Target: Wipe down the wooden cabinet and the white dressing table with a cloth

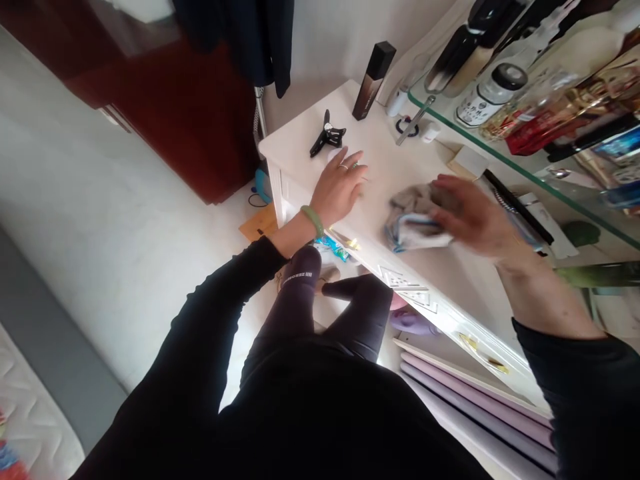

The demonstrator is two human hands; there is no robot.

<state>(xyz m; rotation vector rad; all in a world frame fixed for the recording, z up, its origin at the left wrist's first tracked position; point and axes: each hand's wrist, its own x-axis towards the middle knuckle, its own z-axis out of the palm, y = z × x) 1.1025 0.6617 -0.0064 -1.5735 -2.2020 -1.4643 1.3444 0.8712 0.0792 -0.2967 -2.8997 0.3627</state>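
My right hand (473, 217) is closed on a crumpled grey-and-white cloth (413, 217) with a blue edge, which lies on the white dresser top (380, 157). That hand is a little blurred. To its left, my left hand (341, 187) is over the front part of the top with its fingers apart and slightly bent. A small whitish thing shows partly behind its fingertips; I cannot make out what it is. Just beyond those fingers lies a black claw hair clip (329, 135). Farther back stands a dark box with a black top (374, 80).
A glass shelf (525, 170) crowded with bottles and jars (490, 97) overhangs the right side. Below it lie a hair tie (407, 127), a metal-looking stick (416, 120) and dark pens. Drawers with gold handles (470, 342) form the front edge, above my legs.
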